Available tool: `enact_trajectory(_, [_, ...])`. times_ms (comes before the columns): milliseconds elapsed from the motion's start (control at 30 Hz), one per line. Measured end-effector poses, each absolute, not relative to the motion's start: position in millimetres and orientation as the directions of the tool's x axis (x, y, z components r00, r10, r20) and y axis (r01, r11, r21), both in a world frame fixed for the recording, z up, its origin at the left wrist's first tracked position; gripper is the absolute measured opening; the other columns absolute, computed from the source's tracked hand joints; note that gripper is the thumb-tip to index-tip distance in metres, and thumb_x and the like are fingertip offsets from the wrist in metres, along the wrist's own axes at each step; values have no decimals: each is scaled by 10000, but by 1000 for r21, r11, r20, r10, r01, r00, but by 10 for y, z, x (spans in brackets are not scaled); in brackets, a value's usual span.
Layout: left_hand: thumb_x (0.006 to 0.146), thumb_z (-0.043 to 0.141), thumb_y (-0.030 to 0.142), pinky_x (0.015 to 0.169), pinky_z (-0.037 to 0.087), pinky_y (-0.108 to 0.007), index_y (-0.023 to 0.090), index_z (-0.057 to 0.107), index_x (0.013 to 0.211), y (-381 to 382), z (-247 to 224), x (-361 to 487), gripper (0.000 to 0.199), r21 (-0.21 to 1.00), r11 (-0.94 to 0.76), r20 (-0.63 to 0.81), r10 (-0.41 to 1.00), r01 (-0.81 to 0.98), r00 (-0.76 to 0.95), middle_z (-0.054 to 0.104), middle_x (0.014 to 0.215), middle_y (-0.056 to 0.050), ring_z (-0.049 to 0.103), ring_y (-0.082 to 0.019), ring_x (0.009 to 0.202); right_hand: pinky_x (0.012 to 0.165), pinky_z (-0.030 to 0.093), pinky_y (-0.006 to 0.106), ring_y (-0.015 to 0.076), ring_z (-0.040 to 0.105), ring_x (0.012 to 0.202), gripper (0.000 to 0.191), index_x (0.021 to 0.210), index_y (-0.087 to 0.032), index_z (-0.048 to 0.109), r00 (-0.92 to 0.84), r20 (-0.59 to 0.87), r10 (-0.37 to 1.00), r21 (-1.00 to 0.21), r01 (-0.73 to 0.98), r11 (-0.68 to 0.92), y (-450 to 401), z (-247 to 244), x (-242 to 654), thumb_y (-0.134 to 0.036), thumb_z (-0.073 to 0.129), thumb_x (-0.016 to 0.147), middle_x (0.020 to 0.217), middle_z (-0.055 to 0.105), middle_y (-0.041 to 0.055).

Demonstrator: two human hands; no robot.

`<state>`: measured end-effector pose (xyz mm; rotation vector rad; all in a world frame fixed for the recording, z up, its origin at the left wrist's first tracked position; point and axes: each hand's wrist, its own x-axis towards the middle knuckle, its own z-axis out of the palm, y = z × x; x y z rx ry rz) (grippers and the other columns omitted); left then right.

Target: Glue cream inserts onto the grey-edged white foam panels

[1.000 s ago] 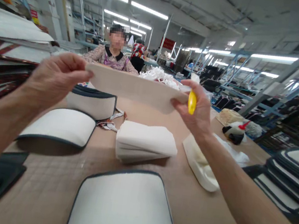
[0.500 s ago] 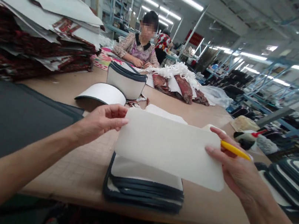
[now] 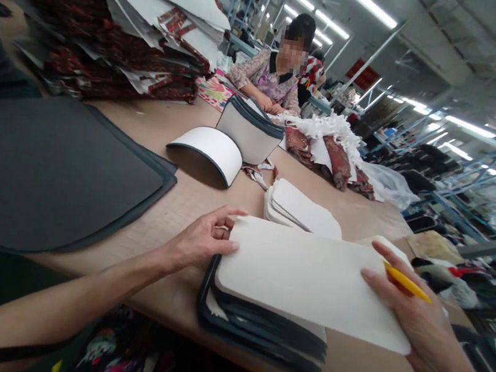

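Between my two hands is a cream rounded-corner sheet [image 3: 300,274], held almost flat and slightly tilted. My left hand [image 3: 207,236] pinches its upper left corner between thumb and fingers. At the right end, my right hand [image 3: 403,296] grips the sheet, and a yellow-handled tool [image 3: 407,282] is tucked in that same hand; its working end is hidden. Directly beneath the sheet lies a stack of dark-edged panels [image 3: 263,331] near the table's front edge. Behind the sheet sits a pile of similar cream sheets [image 3: 303,207].
Dark flat sheets [image 3: 54,175] cover the table's left side. Farther back stand a curved white panel [image 3: 209,149] and upright dark-edged panels [image 3: 252,124]. A tall stack of patterned material [image 3: 125,37] rises at back left. A co-worker [image 3: 277,78] sits across the table [image 3: 157,197].
My view has turned left, so the scene shifts right and tilts. The cream sheet has come down closer to the dark-edged stack, both hands still holding it.
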<state>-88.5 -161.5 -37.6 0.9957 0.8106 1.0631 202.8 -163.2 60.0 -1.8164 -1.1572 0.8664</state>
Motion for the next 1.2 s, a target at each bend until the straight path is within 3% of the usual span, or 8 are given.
enact_trajectory(100, [631,689,211,637,409,-223,128,604,963,-1622,-492,-900,353,950,178,-83,937,-259,339,582,815,-11,550,-125,723,353,437,181,110,550,419,734,1216,-338,527,394,-184,901,-859,380,-342,-1623,609,1960,-253,766,527,632,582,-45])
enact_trajectory(167, [620,689,207,640,416,-231,122,636,914,-1628,-559,-900,311,957,148,-63,945,-248,322,585,869,-29,549,-130,735,355,439,172,106,553,427,715,1211,-366,522,426,-197,883,-834,400,-380,-1626,622,1908,-241,753,545,651,581,-46])
enact_trajectory(400, [590,678,130,717,443,-249,142,662,989,-1673,-707,-888,400,965,96,-23,958,-244,285,551,974,-33,545,-132,793,293,385,165,96,495,384,613,1140,-397,578,467,-154,871,-808,448,-384,-1629,604,1878,-319,752,557,583,447,-54])
enact_trajectory(700, [582,645,100,655,447,-228,134,664,999,-1706,-737,-875,419,976,63,-7,965,-207,263,550,926,-30,538,-123,747,348,420,182,104,518,445,656,1178,-379,550,477,-142,867,-773,493,-398,-1676,677,1770,-362,756,555,682,500,-27])
enact_trajectory(833, [586,644,121,668,468,-236,146,664,1008,-1704,-716,-874,422,983,59,-10,963,-176,268,548,969,-38,549,-134,770,361,401,190,109,494,459,720,1205,-290,542,417,-111,902,-803,497,-328,-1659,590,1887,-394,769,530,639,470,-33])
enact_trajectory(1000, [605,672,194,702,501,-260,173,674,994,-1660,-732,-875,390,992,51,-19,965,-117,262,565,1002,-40,578,-163,812,435,362,191,92,412,512,610,1174,-245,557,235,28,972,-748,650,-136,-1582,385,2183,-407,719,609,610,382,-63])
enact_trajectory(1200, [653,695,313,722,546,-296,254,682,1002,-1586,-695,-898,354,993,14,-40,973,114,229,614,1055,-34,621,-205,845,518,350,239,112,404,541,522,1174,-193,522,103,80,991,-693,721,-19,-1551,212,2303,-369,632,695,623,419,-59])
